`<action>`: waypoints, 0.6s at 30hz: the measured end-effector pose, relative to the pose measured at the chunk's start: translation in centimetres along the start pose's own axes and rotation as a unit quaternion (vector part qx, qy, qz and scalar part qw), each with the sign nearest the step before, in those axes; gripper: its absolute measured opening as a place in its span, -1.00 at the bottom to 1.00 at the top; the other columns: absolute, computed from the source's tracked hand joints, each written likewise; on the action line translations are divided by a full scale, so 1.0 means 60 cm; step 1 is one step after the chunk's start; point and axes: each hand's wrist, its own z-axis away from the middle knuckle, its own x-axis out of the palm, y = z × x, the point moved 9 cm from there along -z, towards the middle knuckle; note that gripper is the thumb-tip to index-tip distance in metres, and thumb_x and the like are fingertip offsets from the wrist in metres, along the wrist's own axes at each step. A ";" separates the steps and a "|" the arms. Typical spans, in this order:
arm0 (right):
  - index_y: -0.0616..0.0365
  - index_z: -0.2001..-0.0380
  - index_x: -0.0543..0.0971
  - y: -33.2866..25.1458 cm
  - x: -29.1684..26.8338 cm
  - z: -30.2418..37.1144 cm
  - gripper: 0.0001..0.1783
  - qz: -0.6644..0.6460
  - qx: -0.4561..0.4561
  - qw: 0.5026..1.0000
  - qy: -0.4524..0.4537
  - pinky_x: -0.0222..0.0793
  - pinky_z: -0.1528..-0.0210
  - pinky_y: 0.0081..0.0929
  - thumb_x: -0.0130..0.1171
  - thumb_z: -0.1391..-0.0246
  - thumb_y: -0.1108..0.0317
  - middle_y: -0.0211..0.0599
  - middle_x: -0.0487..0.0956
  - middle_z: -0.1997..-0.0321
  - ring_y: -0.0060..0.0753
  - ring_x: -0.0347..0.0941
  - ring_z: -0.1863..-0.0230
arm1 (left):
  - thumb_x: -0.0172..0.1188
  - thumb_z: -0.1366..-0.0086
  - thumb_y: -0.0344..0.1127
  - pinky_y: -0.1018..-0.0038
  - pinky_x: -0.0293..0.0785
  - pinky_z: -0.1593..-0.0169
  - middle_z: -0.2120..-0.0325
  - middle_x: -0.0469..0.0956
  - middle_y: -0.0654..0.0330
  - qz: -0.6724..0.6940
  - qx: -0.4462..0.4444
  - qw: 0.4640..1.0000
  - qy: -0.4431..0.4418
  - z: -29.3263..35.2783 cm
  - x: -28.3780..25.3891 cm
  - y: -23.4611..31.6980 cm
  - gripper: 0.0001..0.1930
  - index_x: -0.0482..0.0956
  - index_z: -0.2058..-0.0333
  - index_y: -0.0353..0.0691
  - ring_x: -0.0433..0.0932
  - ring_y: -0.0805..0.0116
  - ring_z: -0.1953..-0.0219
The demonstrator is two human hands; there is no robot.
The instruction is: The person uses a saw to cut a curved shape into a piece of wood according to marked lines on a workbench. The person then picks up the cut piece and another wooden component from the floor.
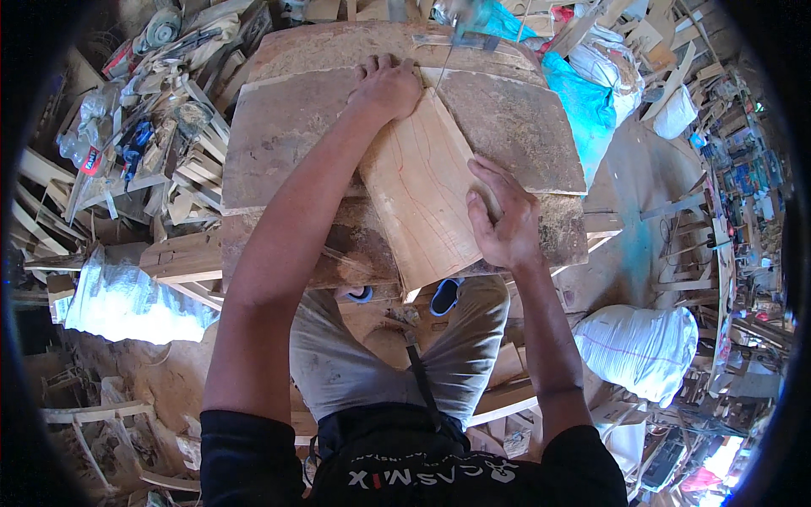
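Observation:
A pale wooden board [422, 190] with wavy red lines drawn along it lies on a worn brown work table [279, 135]. Its far tip meets a thin upright saw blade [443, 66]. Over the board's far left edge my left hand [389, 87] is bent, holding it close to the blade; part of the fingers is hidden. Nearer to me, my right hand [505, 215] grips the board's right edge, thumb and fingers closed against it. The board's near end juts past the table's front edge.
Wood offcuts [198, 169] and a plastic bottle [80, 152] are heaped at left. A turquoise sack [583, 106] hangs by the table's right side. A stuffed white sack [638, 346] sits on the floor at right. Sawdust coats the table's far part.

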 end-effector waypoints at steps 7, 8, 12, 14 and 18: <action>0.34 -0.09 0.64 0.000 0.001 -0.002 -0.59 0.007 0.007 1.000 0.005 0.58 -0.24 -0.13 0.25 -0.20 0.40 0.17 0.66 -0.17 0.13 0.65 -0.17 | -0.07 -0.45 -0.23 -0.15 -0.01 -0.53 -0.44 0.22 -0.25 0.024 -0.002 1.000 0.005 0.001 -0.002 0.002 -0.42 0.35 -0.41 -0.23 0.08 -0.34 -0.52; 0.34 -0.09 0.64 0.000 0.002 -0.002 -0.59 0.006 0.004 1.000 0.006 0.58 -0.25 -0.13 0.25 -0.19 0.40 0.17 0.66 -0.17 0.14 0.65 -0.18 | -0.08 -0.46 -0.22 -0.15 -0.01 -0.53 -0.45 0.22 -0.25 0.023 -0.004 1.000 -0.003 -0.001 -0.001 0.002 -0.42 0.35 -0.41 -0.23 0.08 -0.33 -0.52; 0.35 -0.08 0.64 0.001 0.004 -0.005 -0.59 0.007 0.004 1.000 0.007 0.58 -0.25 -0.14 0.26 -0.18 0.42 0.17 0.66 -0.16 0.14 0.65 -0.18 | -0.10 -0.47 -0.19 -0.14 -0.01 -0.53 -0.44 0.23 -0.22 0.019 -0.010 1.000 -0.008 -0.007 -0.003 -0.002 -0.44 0.39 -0.39 -0.21 0.09 -0.32 -0.52; 0.36 -0.08 0.63 0.001 0.003 -0.007 -0.59 0.010 0.012 1.000 0.005 0.58 -0.25 -0.14 0.26 -0.18 0.43 0.18 0.66 -0.16 0.15 0.65 -0.18 | -0.10 -0.47 -0.18 -0.14 -0.01 -0.53 -0.43 0.25 -0.21 0.014 -0.003 1.000 0.005 -0.003 -0.004 0.000 -0.45 0.40 -0.38 -0.19 0.11 -0.32 -0.51; 0.36 -0.08 0.63 0.004 0.003 -0.010 -0.59 -0.004 0.018 1.000 0.007 0.57 -0.25 -0.14 0.26 -0.18 0.43 0.17 0.66 -0.15 0.15 0.65 -0.16 | -0.10 -0.48 -0.15 -0.13 0.00 -0.53 -0.41 0.27 -0.21 0.010 -0.003 1.000 0.009 -0.003 -0.006 -0.002 -0.45 0.41 -0.37 -0.17 0.14 -0.33 -0.50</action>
